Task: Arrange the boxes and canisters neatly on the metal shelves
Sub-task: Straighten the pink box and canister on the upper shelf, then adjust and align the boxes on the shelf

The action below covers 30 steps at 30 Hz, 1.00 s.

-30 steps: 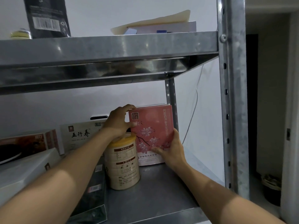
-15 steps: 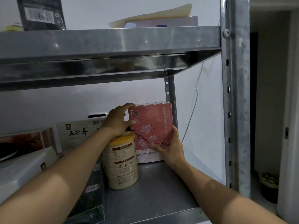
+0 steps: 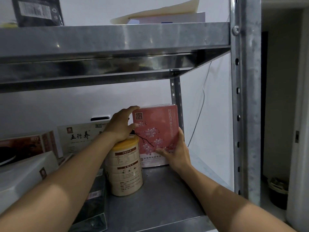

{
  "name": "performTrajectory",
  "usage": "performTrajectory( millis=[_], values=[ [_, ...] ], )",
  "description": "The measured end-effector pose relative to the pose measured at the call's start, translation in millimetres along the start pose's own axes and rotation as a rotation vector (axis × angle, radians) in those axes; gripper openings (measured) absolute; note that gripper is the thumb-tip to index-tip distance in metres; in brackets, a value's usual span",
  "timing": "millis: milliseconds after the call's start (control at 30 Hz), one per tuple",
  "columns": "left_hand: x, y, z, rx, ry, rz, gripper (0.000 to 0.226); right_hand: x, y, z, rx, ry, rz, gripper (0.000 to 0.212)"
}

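Black packet (image 3: 38, 12) cut by top edge; canister (image 3: 125, 173) print illegible; right hand (image 3: 177, 153) fingers partly behind pink box (image 3: 155, 124).

Obs., head view: two arms are showing, both uncovered. Left hand (image 3: 119, 126) and left forearm (image 3: 70, 178) are showing bare from fingers to the picture's edge. Right hand (image 3: 175, 153) and right forearm (image 3: 222, 196) are showing likewise. Upper arms are falling out of view, so clothing cannot be told.

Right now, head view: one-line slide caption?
Left hand and right hand hold pink blossom box upright on shelf, beside yellow-lidded canister.
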<state>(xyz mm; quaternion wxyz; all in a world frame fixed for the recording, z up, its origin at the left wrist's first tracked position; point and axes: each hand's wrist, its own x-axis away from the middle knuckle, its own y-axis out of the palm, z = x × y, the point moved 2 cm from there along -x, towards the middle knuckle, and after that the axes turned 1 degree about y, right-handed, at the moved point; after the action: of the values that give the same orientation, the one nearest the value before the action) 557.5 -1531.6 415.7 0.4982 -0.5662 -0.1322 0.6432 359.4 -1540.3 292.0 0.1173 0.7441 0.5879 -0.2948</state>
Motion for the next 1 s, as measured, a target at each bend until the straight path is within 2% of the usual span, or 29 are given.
performTrajectory(
  millis=[233,400,467,567,700,767,833,900,1000],
  values=[
    [4,-10,9,0.076,-0.066,0.054,0.062,1,1,-1,0.025,0.064,-0.013,0.115],
    [25,-33,14,0.05,-0.092,0.02,0.057,0,1,0,0.067,0.137,0.014,0.135],
    [41,-40,12,0.075,-0.103,-0.004,0.056,4,0,-2,0.099,0.128,0.022,0.13],
    [71,-47,8,0.106,-0.112,-0.038,0.057,15,-4,-17,0.179,0.035,0.064,0.112],
    [103,-51,3,0.196,-0.098,-0.053,0.05,32,-2,-39,0.241,-0.067,0.092,0.103],
    [115,-49,1,0.27,-0.15,-0.039,0.05,47,-1,-51,0.137,-0.061,0.023,0.096],
    [125,-45,0,0.329,-0.207,-0.03,0.047,66,-1,-63,-0.057,-0.022,-0.128,0.092],
    [132,-42,-1,0.424,-0.246,-0.04,0.038,81,4,-71,-0.155,0.031,-0.295,0.1],
    [139,-40,-4,0.544,-0.288,-0.025,0.033,93,21,-80,-0.095,0.053,-0.425,0.121]
  ],
)
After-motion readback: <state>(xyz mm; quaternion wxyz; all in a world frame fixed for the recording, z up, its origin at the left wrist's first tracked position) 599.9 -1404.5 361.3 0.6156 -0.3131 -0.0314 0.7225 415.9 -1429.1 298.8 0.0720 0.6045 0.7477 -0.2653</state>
